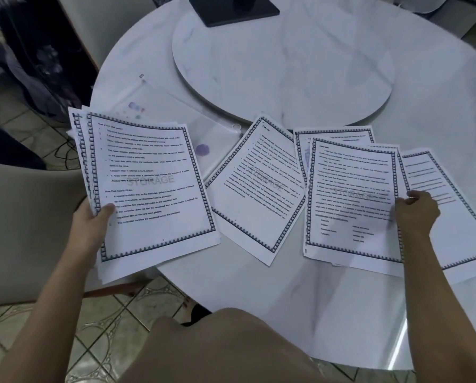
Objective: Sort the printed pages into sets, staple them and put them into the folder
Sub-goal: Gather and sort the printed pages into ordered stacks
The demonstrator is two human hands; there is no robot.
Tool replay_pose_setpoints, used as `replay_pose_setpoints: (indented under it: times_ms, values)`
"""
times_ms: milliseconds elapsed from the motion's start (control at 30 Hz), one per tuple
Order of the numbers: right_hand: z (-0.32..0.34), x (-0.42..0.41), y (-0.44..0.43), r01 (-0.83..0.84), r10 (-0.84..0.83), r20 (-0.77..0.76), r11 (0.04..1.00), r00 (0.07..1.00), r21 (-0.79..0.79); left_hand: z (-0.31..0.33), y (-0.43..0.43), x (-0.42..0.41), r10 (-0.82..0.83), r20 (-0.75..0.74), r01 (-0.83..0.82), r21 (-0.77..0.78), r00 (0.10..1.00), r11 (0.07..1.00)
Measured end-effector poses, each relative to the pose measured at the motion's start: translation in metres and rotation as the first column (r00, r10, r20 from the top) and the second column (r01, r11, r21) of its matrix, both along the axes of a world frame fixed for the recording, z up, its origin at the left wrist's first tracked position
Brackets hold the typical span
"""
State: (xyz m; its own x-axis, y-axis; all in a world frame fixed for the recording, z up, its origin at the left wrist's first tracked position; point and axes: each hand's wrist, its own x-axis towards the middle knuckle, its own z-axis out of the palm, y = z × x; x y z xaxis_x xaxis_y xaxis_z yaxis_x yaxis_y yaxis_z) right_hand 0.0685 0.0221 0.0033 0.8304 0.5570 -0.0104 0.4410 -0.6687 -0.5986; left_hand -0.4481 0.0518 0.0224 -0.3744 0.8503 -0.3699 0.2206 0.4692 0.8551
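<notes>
I'm gripping the loose stack of black-bordered white printed pages [148, 189] in the left hand [93, 219], by its lower-left edge, hanging over the rim of the round white marble table [286, 313]. The right hand [416, 211] is pinching the right edge of the right-hand pile's top sheet [350, 194]. The sorted piles are lying right of the stack, long axes running away from me, so the right hand is nearer. The clear plastic folder [176, 111] is lying behind the stack.
</notes>
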Motion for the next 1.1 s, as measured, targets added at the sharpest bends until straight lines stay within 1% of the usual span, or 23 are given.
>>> replay_pose_setpoints:
  times_ms: [267,400,600,667,867,1033,1100]
  values:
    - [-0.016,-0.01,-0.004,0.016,-0.015,-0.071,1.0,0.997,0.018,-0.001,-0.003,-0.006,-0.002,0.006,0.002,-0.004,1.0,1.0]
    - [-0.019,-0.014,-0.004,0.034,-0.031,-0.07,0.999,0.997,0.038,-0.002,-0.001,-0.004,-0.011,0.015,0.011,-0.009,1.0,1.0]
    - [-0.019,-0.015,-0.003,0.072,-0.067,-0.104,0.997,0.992,0.043,0.005,0.008,-0.001,0.013,0.101,-0.014,0.013,0.995,1.0]
    - [-0.017,-0.015,-0.002,0.07,-0.065,-0.11,0.997,0.992,0.038,0.007,0.012,0.001,0.001,0.108,-0.003,0.023,0.994,1.0]
    - [-0.008,-0.012,-0.003,-0.022,0.028,-0.126,0.999,0.992,0.05,-0.002,0.015,0.001,0.013,0.085,-0.011,-0.022,0.996,1.0]
    - [0.0,-0.007,-0.006,-0.136,0.151,-0.089,0.978,0.985,0.159,-0.009,0.011,0.007,-0.017,0.112,0.024,-0.059,0.994,0.998]
    - [0.005,-0.005,-0.006,-0.152,0.171,-0.085,0.969,0.982,0.192,-0.011,0.01,0.007,-0.03,0.112,0.037,-0.06,0.993,0.998]
